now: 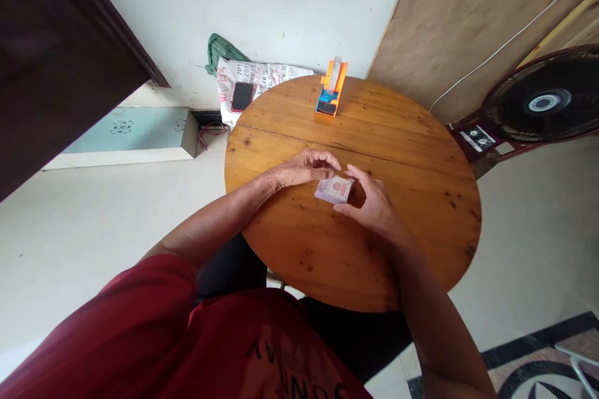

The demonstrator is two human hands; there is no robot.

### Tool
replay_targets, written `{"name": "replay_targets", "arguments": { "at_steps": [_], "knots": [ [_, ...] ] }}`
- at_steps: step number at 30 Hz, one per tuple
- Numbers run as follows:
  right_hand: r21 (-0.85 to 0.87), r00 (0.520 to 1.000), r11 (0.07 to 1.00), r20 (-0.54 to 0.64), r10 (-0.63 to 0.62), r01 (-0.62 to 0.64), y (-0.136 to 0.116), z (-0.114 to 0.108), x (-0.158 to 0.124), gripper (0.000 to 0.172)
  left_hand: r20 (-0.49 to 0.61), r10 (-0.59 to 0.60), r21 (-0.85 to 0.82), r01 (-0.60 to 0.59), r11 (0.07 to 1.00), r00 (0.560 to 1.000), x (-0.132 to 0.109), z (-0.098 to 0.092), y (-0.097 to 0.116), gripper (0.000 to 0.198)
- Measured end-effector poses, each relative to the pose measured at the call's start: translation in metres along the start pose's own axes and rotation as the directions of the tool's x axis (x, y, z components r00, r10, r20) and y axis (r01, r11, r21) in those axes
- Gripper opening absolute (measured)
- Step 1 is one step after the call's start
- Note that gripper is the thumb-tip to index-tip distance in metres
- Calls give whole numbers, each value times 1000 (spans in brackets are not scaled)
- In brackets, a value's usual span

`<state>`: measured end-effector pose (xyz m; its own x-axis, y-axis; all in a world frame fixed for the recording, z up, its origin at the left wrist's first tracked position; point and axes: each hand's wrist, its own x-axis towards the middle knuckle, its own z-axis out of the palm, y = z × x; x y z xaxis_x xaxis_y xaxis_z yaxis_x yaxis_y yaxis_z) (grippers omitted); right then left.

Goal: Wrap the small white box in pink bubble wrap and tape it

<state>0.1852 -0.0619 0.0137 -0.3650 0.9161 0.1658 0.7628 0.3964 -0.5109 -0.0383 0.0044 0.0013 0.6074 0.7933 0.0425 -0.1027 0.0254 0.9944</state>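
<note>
A small whitish block [334, 189] with red print on top, like a pack of cards in clear wrap, rests on the round wooden table [299, 243]. My left hand [311, 167] hovers at its far left edge, fingers loosely curved with a gap between them and the thumb. Whether its thumb touches the block I cannot tell. Around the block's right end, my right hand [372, 199] has its thumb and forefinger spread apart, the thumb close to the near corner. Bare wood shows between that palm and the block.
An orange and blue tape dispenser [332, 88] stands at the table's far edge. Beyond the table's far left edge, a phone [242, 96] lies on a printed white sack [276, 72] beside a green bag [222, 50]. A black fan [545, 100] stands at the right.
</note>
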Motion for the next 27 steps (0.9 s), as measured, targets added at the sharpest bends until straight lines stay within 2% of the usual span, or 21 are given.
{"name": "replay_targets", "arguments": {
  "at_steps": [3,5,9,12,15,20,23,25,27],
  "knots": [
    [23,1000,1000,28,-3,2,2,-4,0,85,-97,39,65,-33,997,994,-1,-6,0,28],
    [19,1000,1000,11,-21,21,3,-4,0,83,-111,31,98,-20,995,993,-1,-9,1,27],
    [-25,998,999,-37,-49,48,6,1,0,74,-45,-25,110,30,993,999,-1,-10,1,27],
    [-66,995,998,-95,-24,18,5,5,-1,66,20,-66,94,64,993,998,0,-7,0,28],
    [-92,993,996,-118,-5,-5,1,7,-2,61,24,-90,61,88,994,996,0,-5,-2,30],
    [-108,996,993,-71,45,-53,-6,4,-1,59,42,-73,63,71,996,996,1,-6,-7,29],
    [-77,998,995,-5,70,-70,-10,-2,-2,63,59,-42,69,38,997,997,2,-7,-10,27],
    [-34,998,998,40,54,-53,-13,-7,-4,67,68,-40,61,36,998,997,1,-6,-9,28],
    [7,1000,1000,27,14,-14,-17,-11,-5,64,60,-44,55,41,998,997,0,-6,-6,29]
  ]
}}
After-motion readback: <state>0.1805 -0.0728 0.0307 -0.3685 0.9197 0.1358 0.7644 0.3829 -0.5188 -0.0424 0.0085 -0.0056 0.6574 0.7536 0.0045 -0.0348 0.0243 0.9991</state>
